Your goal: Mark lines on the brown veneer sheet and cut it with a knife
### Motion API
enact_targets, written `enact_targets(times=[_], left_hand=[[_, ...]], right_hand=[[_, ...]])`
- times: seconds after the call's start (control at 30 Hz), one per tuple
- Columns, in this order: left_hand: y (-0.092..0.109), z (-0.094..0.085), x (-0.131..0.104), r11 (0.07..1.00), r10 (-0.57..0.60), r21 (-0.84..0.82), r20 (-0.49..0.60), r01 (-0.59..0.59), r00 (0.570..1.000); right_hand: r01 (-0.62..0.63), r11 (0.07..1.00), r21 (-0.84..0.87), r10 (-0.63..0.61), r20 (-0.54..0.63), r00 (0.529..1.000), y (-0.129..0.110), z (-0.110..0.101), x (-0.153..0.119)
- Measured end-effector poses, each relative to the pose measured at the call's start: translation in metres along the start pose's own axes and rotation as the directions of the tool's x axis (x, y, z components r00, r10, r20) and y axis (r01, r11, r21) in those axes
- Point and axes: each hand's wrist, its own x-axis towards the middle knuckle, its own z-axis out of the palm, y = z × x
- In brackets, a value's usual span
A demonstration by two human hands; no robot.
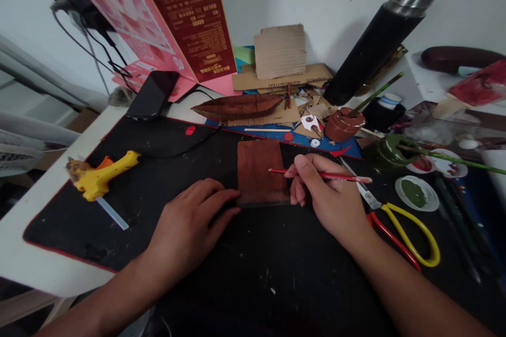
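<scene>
A brown rectangular piece (261,166) lies on the black mat, with a clear, shiny strip (263,198) along its near edge. My left hand (192,218) rests at the left end of that strip, thumb and index finger touching the corner; it looks pinched, though what lies between the fingertips is too small to make out. A red pencil (340,176) is held in my right hand (322,192), its tip pointing left over the brown piece. The lower fingers of my right hand are curled by the strip's right end.
Yellow glue gun (98,174) at left; phone (153,95) behind it. A brown boat-shaped piece (237,107) lies beyond the rectangle. At right are scissors (411,231), paint jars (344,124), a green paint lid (417,193) and a tall black flask (375,47).
</scene>
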Motion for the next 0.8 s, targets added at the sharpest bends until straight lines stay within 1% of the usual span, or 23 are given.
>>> enact_targets(times=[0.17,0.4,0.57,0.8], left_hand=[[-0.001,0.001,-0.001,1.0,-0.001,-0.007,0.001,0.001,1.0],[0.0,0.003,-0.001,1.0,0.006,0.008,-0.015,-0.006,1.0],[0.0,0.004,-0.002,1.0,-0.019,-0.012,-0.014,0.018,1.0],[0.0,0.004,0.0,1.0,0.007,-0.008,-0.029,-0.007,1.0]], right_hand=[[0.009,1.0,0.025,-0.009,-0.004,1.0,-0.004,0.003,-0.003],[0.014,0.999,0.033,-0.017,0.081,0.997,-0.004,0.011,-0.012],[0.001,0.999,0.033,-0.004,0.085,0.996,-0.002,0.013,-0.012],[0.012,0.999,-0.042,-0.006,0.14,0.99,-0.003,0.013,-0.015]])
